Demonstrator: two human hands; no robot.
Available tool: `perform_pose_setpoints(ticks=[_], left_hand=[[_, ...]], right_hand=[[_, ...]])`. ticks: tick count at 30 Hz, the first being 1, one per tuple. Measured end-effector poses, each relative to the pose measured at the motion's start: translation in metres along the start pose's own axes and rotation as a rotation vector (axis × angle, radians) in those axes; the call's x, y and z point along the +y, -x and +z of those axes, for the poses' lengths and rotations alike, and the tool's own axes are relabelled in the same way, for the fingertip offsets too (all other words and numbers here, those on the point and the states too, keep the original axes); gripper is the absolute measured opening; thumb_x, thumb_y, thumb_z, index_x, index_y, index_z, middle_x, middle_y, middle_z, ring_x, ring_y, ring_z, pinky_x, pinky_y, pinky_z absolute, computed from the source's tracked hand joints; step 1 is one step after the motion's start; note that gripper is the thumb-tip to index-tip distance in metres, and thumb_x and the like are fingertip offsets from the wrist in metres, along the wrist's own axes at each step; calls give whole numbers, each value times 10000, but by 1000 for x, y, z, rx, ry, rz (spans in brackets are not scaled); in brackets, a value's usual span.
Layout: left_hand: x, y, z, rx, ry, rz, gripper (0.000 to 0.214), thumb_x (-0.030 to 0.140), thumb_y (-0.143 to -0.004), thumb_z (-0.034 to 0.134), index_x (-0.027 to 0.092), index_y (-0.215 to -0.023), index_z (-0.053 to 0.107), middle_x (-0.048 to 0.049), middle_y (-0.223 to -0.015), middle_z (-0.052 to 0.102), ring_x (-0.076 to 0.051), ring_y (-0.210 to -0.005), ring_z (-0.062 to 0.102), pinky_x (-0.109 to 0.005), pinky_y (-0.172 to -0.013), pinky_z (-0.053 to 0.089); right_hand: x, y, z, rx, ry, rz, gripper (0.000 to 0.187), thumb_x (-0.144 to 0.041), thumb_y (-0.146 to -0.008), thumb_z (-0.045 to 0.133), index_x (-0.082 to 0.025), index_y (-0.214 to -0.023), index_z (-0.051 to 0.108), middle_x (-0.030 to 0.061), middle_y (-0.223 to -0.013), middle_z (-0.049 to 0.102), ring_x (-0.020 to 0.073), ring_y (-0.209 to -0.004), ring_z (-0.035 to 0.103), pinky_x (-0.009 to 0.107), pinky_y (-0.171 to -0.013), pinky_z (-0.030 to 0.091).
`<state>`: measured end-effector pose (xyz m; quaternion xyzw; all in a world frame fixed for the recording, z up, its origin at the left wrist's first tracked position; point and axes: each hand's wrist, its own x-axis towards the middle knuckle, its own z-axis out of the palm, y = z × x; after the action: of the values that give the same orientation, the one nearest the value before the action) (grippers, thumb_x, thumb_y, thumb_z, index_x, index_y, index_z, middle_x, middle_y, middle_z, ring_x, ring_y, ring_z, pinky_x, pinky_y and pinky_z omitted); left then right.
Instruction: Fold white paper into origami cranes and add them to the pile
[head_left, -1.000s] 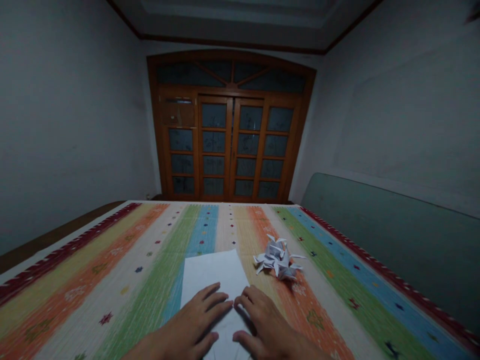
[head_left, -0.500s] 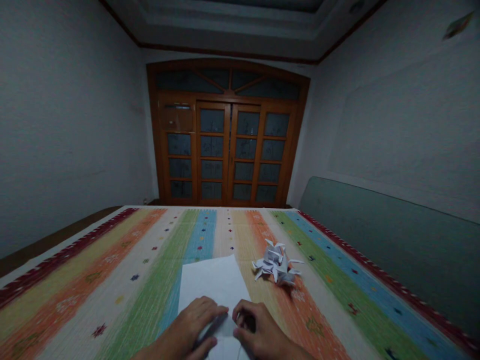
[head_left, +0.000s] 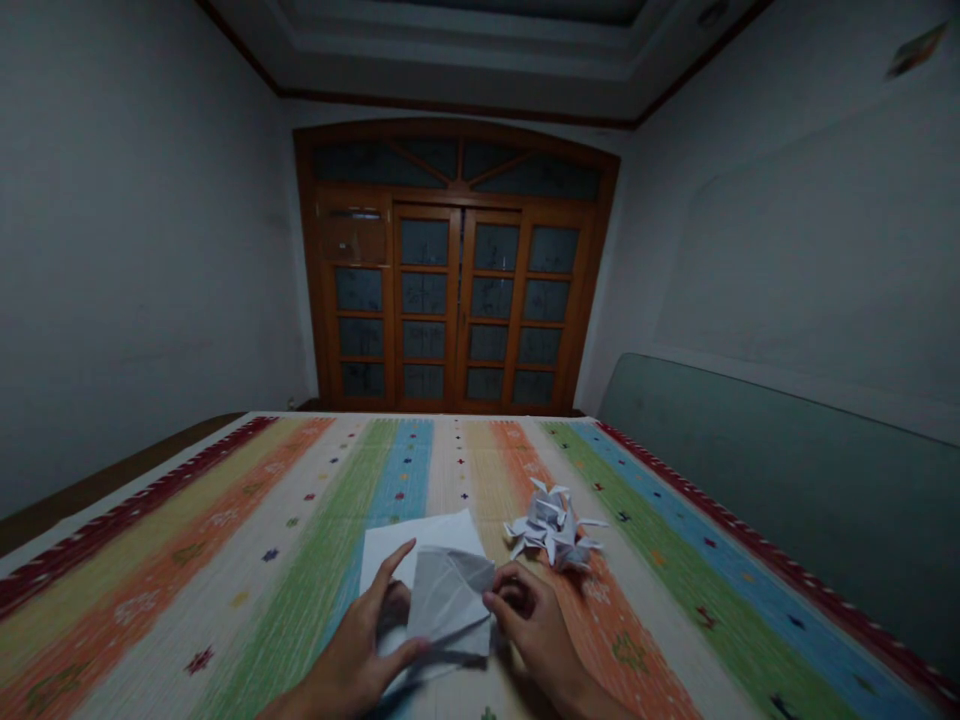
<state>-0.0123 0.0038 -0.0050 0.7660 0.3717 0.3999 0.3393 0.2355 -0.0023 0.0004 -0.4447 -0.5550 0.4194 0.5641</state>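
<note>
A white sheet of paper [head_left: 448, 600] sits at the near middle of a multicoloured striped woven cloth [head_left: 225, 560]. Its near part is raised and bent back over the far part, which lies flat. The left hand [head_left: 358, 645] clasps the raised flap's left edge, thumb beneath and forefinger stretched up along it. The right hand [head_left: 536, 625] pinches the flap's right edge with curled fingers. The two hands are apart, with the paper between them. Just beyond the right hand, clear of the sheet, a small heap of folded white paper figures [head_left: 553, 528] rests on an orange stripe. A dull green panel [head_left: 750, 480] borders the cloth on the right. A brown wooden glazed double door [head_left: 457, 300] fills the far wall.
</note>
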Motion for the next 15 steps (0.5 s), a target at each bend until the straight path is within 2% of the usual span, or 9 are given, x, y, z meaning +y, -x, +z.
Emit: perform_pose_setpoints(ticks=[2,5,8,10,12,15], left_hand=[[-1,-2,0,19,9,16,828,323,-904,671,233,-1582,203,13,-858,638,-190,-784,637,-348,-814,506],[-3,-4,-2,46,-40,32,636,336,-915,665,235,-1480,391,27,-793,646,-183,-731,636,-308,-742,489],[-3,-6,-6,66,-97,40,282,331,-913,671,242,-1176,626,7,-809,712,-189,-730,680,-283,-717,505],[-1,-7,-8,73,-130,61,118,324,-911,666,233,-981,689,-2,-821,744,-189,-718,697,-268,-690,521],[1,-8,-10,85,-161,89,107,314,-917,653,228,-903,715,0,-806,760,-184,-692,701,-258,-665,534],[3,-8,-10,167,-205,139,127,311,-929,640,228,-890,729,4,-781,765,-181,-671,709,-252,-638,546]], right_hand=[[1,0,0,16,-12,-12,339,-447,-709,830,-192,-726,607,-12,-666,601,189,-640,612,268,-597,450],[4,0,1,9,-35,2,388,-494,-698,842,-199,-726,591,-8,-670,601,199,-644,625,272,-582,459],[4,0,2,-24,-62,19,393,-510,-703,830,-209,-734,579,-1,-675,616,216,-654,646,292,-593,495],[4,0,1,-56,-68,12,358,-484,-718,815,-212,-753,584,10,-688,641,230,-673,665,313,-622,522],[4,1,1,-88,-63,1,300,-439,-746,789,-216,-792,594,22,-717,669,246,-711,689,331,-655,540],[5,1,1,-106,-49,-13,241,-388,-773,756,-220,-850,602,38,-790,692,262,-787,712,355,-709,563]])
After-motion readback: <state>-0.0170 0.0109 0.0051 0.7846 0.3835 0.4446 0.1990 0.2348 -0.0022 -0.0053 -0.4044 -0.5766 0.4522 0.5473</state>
